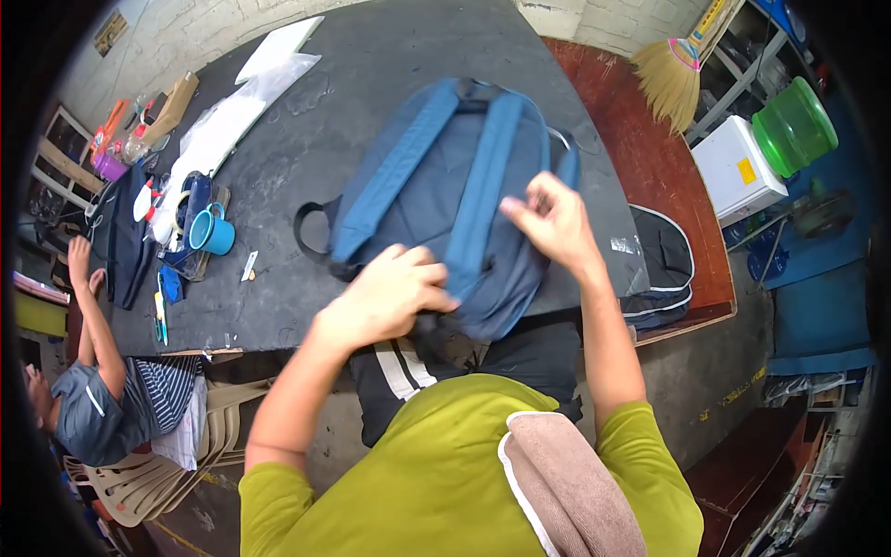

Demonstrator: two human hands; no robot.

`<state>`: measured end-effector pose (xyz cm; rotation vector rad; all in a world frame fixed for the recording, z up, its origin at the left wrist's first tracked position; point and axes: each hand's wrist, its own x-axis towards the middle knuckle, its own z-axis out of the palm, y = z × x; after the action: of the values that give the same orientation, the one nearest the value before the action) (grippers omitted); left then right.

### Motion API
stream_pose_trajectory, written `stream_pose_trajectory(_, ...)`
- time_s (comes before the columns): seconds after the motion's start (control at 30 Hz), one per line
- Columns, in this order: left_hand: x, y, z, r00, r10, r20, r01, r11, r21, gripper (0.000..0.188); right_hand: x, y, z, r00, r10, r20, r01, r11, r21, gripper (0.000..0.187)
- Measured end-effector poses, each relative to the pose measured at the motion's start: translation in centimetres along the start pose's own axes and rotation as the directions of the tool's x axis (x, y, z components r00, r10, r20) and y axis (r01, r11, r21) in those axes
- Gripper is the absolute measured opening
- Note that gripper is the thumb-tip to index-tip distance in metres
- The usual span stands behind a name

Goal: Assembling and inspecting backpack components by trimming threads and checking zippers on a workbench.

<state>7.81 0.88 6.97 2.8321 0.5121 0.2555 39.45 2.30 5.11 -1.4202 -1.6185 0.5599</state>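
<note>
A dark navy backpack (427, 176) with teal shoulder straps lies on the black table, its strap side up and its lower end toward me. Curled over the lower end of the pack is my left hand (385, 295), its fingertips at the bottom of the right-hand teal shoulder strap (483, 176). My right hand (557, 227) is over the pack's right side, thumb apart from the bent fingers, with nothing visible between them. A black webbing loop (311, 227) sticks out at the pack's left side.
On the left of the table (278, 186) stand a teal mug (212, 232), tape rolls and white sheets (223, 121). A co-worker (102, 390) sits at the left edge. Another dark bag (661, 265) rests on the red-brown bench at right. A straw broom (670, 79) hangs beyond.
</note>
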Motion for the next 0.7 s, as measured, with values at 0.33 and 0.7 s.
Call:
stream_pose_trajectory(0.33, -5.2, -0.3, -10.7, 0.851, 0.444, -0.281, -0.445, 0.324, -0.835, 0.055, -1.2, -0.8, -1.7, 0.946, 0.315, 0.075, -0.301, 0.941, -0.152, 0.034)
stream_pose_trajectory(0.7, 8.9, 1.5, 3.8, 0.729, -0.627, -0.274, 0.009, 0.408, -0.913, 0.032, -6.8, 1.7, 3.0, 0.998, 0.001, -0.055, 0.004, 0.996, 0.091, 0.011)
